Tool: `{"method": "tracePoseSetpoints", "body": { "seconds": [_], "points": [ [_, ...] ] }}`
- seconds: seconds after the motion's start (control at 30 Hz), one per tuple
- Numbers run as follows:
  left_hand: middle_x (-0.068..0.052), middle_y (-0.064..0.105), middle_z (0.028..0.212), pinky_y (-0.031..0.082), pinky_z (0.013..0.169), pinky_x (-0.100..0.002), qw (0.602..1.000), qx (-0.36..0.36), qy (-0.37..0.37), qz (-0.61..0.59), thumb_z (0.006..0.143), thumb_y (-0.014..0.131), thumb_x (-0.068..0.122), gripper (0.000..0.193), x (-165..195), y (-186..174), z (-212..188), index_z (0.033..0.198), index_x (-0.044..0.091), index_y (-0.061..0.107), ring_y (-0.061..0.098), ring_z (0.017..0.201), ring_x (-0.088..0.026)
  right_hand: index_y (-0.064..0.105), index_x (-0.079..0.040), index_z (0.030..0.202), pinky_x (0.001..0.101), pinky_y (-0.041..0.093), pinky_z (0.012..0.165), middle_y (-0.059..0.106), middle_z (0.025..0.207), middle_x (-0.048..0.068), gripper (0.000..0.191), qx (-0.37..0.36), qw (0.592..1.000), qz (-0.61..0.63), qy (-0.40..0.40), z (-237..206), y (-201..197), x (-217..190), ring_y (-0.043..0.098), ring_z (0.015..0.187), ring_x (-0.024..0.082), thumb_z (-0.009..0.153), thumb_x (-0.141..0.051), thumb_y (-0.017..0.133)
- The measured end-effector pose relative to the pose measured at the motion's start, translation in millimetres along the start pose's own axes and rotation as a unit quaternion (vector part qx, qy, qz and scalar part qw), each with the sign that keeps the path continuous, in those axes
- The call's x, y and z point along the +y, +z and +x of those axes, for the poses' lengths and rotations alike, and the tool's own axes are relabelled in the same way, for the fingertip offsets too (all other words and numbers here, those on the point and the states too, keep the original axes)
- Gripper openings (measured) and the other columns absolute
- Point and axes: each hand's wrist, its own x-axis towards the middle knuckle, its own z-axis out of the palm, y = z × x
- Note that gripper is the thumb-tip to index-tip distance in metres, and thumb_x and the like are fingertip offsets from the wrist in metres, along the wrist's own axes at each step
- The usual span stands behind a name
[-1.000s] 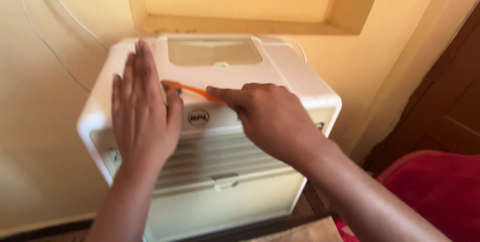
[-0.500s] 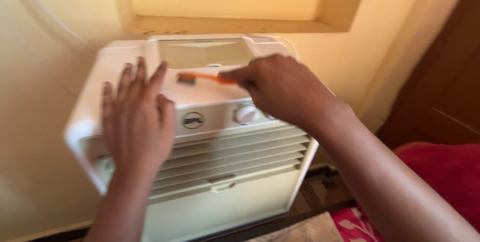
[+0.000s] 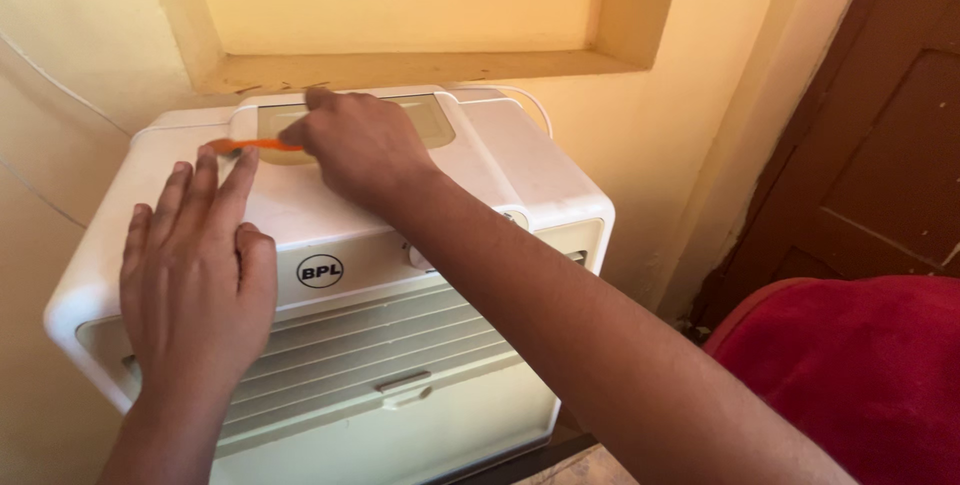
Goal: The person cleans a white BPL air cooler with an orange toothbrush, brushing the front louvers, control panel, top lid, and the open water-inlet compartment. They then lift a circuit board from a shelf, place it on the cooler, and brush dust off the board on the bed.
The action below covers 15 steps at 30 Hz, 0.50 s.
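**Hands on a white air cooler**

While the left hand (image 3: pixel 195 275) lies flat, fingers spread and holding nothing, on the white air cooler (image 3: pixel 480 160), the right hand (image 3: pixel 365 145) pinches an orange brush (image 3: pixel 250 146). The brush's long axis runs leftward from those closed fingers (toward the left fingertips), over the top panel's front edge.

cooler (image 3: pixel 480 160): smooth white plastic under my palm, slightly glossy
brush (image 3: pixel 250 146): orange plastic handle
wall (image 3: pixel 90 35): matt yellow paint
door (image 3: pixel 880 145): dark wood
cloth (image 3: pixel 860 365): red, soft
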Motion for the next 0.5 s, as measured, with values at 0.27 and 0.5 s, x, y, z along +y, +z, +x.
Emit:
{"method": "tracePoseSetpoints", "body": {
  "seconds": [0.27, 0.5],
  "points": [
    [-0.024, 0.048, 0.159, 0.027, 0.121, -0.058, 1.0, 0.008, -0.006, 0.006, 0.093, 0.047, 0.015, 0.062, 3.0, -0.7, -2.1, 0.154, 0.013, 0.054, 0.043, 0.148, -0.039, 0.082, -0.028, 0.107, 0.0431, 0.055, 0.077, 0.072, 0.09, 0.002, 0.028, -0.03, 0.991, 0.121, -0.058, -11.5, -7.9, 0.3, 0.071, 0.089, 0.027, 0.088, -0.016, 0.065],
    [-0.025, 0.045, 0.161, 0.027, 0.12, -0.059, 1.0, 0.011, -0.005, 0.003, 0.093, 0.047, 0.013, 0.063, 5.7, -2.9, -1.0, 0.156, 0.013, 0.053, 0.04, 0.149, -0.041, 0.083, -0.024, 0.1, 0.041, 0.057, 0.081, 0.069, 0.104, 0.005, 0.032, 0.048, 0.994, 0.026, 0.095, -8.6, -5.1, 1.1, 0.069, 0.1, 0.025, 0.082, -0.006, 0.063]
  ]
}}
